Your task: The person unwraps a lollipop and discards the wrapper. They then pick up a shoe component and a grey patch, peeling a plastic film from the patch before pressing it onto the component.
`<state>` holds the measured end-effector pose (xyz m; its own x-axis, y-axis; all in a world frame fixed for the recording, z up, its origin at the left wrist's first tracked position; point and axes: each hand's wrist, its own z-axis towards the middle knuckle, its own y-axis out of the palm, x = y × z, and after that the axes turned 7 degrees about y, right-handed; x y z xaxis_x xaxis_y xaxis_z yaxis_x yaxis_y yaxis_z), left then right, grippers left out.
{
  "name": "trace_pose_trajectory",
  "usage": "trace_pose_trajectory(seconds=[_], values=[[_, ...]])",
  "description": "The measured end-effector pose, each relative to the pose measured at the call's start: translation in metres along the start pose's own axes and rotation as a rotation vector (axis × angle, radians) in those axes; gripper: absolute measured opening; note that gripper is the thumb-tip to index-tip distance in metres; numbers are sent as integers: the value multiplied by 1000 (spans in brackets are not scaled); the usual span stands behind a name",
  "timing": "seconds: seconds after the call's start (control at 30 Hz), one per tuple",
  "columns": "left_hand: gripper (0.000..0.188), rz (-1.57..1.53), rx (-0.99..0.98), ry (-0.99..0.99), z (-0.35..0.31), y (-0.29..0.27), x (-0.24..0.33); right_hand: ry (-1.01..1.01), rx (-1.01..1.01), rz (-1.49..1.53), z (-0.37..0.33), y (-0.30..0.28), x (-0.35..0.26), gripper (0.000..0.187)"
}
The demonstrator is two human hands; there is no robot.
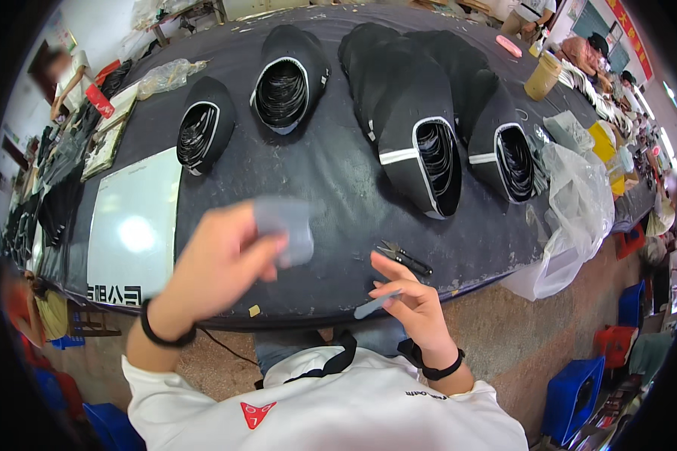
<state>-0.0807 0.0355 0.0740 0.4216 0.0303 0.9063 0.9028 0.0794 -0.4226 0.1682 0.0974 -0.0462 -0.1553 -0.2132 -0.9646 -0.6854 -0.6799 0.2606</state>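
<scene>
My left hand (222,255) is closed on a small translucent grey sheet (287,229), pinched between thumb and fingers and blurred by motion. My right hand (414,301) pinches a narrow grey-blue strip (376,304) over the table's near edge. Just beyond its fingertips lie black thread snips (404,258) with pointed blades. Farther back stand stacks of nested black fabric pieces with white-edged openings: a small stack (217,113) at the left, a taller one (289,41) beside it, and two long stacks, one (402,98) in the middle and one (489,113) to its right.
A glossy white board (113,225) covers the table's left side. Clear plastic bags (572,218) hang over the right edge, near a tan lidded cup (543,75). A small yellow scrap (254,310) lies near the front edge. Blue stools (572,398) stand on the floor; other people work around the room.
</scene>
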Motion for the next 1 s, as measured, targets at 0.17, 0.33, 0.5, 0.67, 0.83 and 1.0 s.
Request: trace_pose_trajectory(seconds=[0.17, 0.33, 0.5, 0.67, 0.83, 1.0], values=[[21, -66, 78, -118, 125, -18, -25, 128, 33, 114, 0, -5, 22, 15], [11, -218, 223, -242, 219, 16, -90, 150, 182, 156, -3, -6, 41, 26], [20, -155, 292, -144, 250, 51, -138, 148, 157, 110, -2, -12, 45, 24], [44, 396, 364, 43, 248, 51, -150, 145, 130, 109, 1, -15, 43, 23], [55, 721, 196, -20, 221, 32, -124, 221, 125, 125, -1, -18, 42, 22], [59, 820, -112, -92, 158, 4, -92, 177, 170, 119, -5, -17, 48, 22]])
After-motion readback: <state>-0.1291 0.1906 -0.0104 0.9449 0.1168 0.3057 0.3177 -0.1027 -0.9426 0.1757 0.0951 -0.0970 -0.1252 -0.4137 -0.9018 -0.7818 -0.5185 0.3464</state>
